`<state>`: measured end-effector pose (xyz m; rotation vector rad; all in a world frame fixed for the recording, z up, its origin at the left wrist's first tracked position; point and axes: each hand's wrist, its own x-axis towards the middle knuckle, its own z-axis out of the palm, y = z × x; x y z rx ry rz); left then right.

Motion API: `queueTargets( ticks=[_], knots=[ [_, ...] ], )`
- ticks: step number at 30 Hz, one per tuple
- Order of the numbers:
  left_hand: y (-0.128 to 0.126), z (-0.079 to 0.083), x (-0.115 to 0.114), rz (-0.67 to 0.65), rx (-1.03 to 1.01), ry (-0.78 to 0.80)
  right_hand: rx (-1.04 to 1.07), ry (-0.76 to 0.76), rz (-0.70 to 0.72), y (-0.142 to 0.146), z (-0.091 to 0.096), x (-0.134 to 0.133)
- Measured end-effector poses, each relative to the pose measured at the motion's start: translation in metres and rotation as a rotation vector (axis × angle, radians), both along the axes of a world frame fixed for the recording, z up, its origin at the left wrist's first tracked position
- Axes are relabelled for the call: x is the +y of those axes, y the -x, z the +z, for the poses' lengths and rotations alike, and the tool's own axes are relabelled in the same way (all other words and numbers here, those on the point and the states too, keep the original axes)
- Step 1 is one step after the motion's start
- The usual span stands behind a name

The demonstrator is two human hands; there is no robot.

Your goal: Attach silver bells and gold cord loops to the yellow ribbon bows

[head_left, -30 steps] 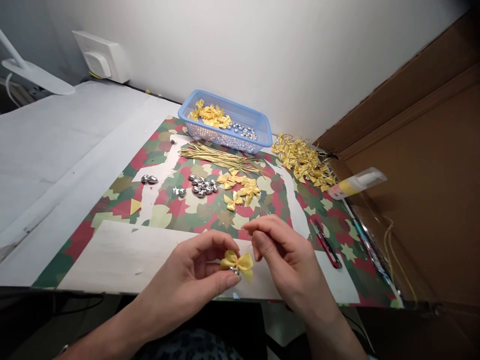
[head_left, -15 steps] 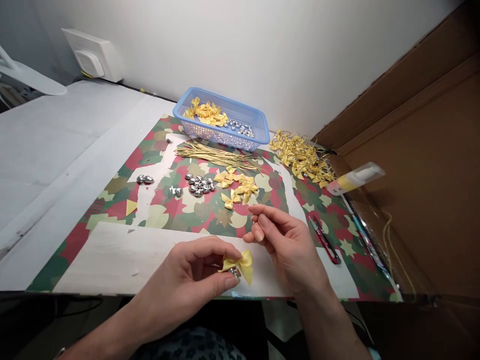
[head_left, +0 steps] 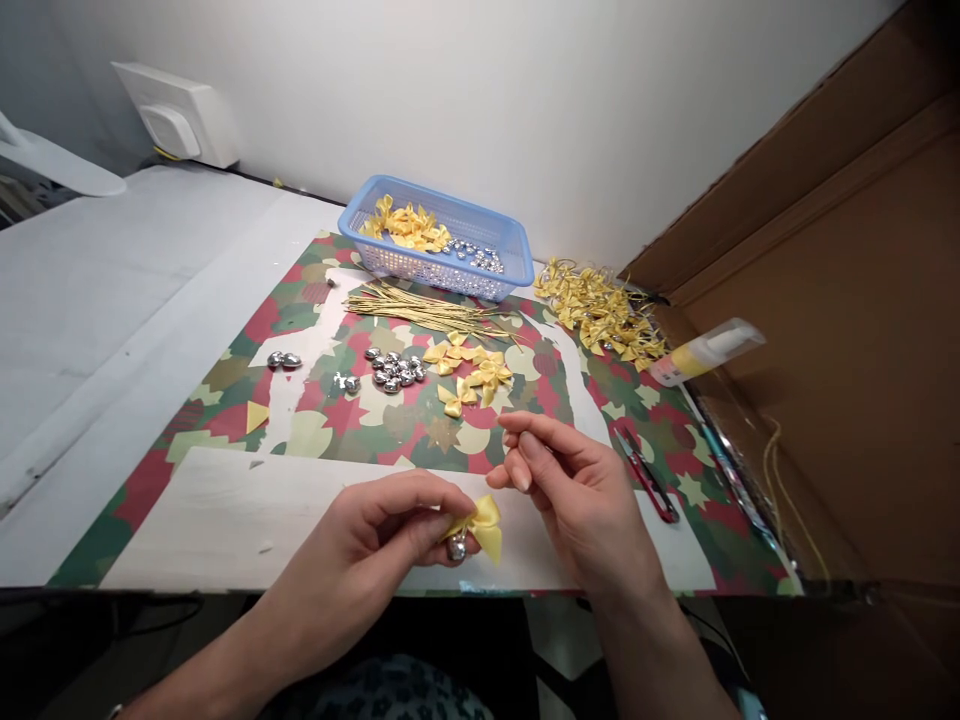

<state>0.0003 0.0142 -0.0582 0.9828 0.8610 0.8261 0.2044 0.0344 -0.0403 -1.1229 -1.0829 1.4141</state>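
Note:
Near the front edge of the table, my left hand (head_left: 382, 535) pinches a yellow ribbon bow (head_left: 486, 520) between thumb and fingers. A shiny silver bead (head_left: 457, 546) hangs just below the bow's middle, against the fingers. To the right and slightly higher, my right hand (head_left: 581, 500) is closed, thumb against the curled fingers; whatever may be between them is too small to make out. Beyond the hands lie several loose yellow bows (head_left: 472, 375) and a cluster of silver beads (head_left: 395, 370).
A blue basket (head_left: 435, 272) holding bows and beads stands by the wall. Before it lie gold cords (head_left: 420, 312). A pile of corded bows (head_left: 600, 312), a bottle (head_left: 705, 353) and red thread snips (head_left: 646, 475) are at right, beside a cardboard panel (head_left: 840, 300).
My left thumb has drawn back toward the fingers, and the silver bead now shows fully below the bow. My right hand keeps nearly the same pose. The view has shifted slightly.

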Motion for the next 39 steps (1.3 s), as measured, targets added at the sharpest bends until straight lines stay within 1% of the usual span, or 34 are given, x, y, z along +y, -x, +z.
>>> queueTargets(
  ticks=[3,7,10,13,15,18,21,22,24,27,31,35,37,39],
  knots=[
    [-0.002,-0.002,-0.002,0.035,-0.008,-0.055,-0.029,-0.031,-0.044,-0.001,0.003,-0.002],
    [-0.004,-0.002,-0.003,0.012,0.026,-0.166,-0.052,-0.092,-0.153,0.001,0.003,-0.001],
    [-0.004,-0.002,-0.003,0.004,0.043,-0.188,-0.082,-0.118,-0.186,0.001,0.0,0.002],
    [-0.003,-0.002,-0.004,0.019,0.064,-0.206,-0.189,-0.161,-0.214,-0.001,-0.001,0.002],
    [-0.002,-0.003,-0.004,0.029,0.088,-0.239,-0.313,-0.182,-0.186,-0.002,0.003,-0.004],
    [-0.003,-0.003,-0.004,0.035,0.146,-0.33,-0.508,-0.233,-0.07,0.0,0.011,-0.022],
    [-0.004,-0.004,-0.003,0.038,0.192,-0.407,-0.64,-0.373,-0.012,0.006,0.014,-0.04],
    [-0.004,-0.004,-0.003,0.036,0.2,-0.408,-0.665,-0.422,-0.015,0.009,0.013,-0.044],
    [-0.004,-0.005,-0.003,0.038,0.197,-0.361,-0.689,-0.479,-0.033,0.013,0.008,-0.048],
    [-0.004,-0.004,-0.003,0.044,0.152,-0.27,-0.697,-0.491,-0.045,0.018,0.0,-0.047],
    [-0.004,-0.002,-0.003,0.052,0.063,-0.231,-0.718,-0.49,-0.051,0.018,-0.004,-0.046],
    [-0.006,-0.002,-0.001,0.051,-0.041,-0.176,-0.707,-0.421,0.011,0.011,0.003,-0.044],
    [-0.006,-0.003,-0.001,0.045,-0.04,-0.162,-0.659,-0.354,0.051,0.005,0.01,-0.041],
    [-0.006,-0.004,-0.001,0.033,-0.027,-0.155,-0.587,-0.293,0.052,0.0,0.015,-0.035]
  ],
)
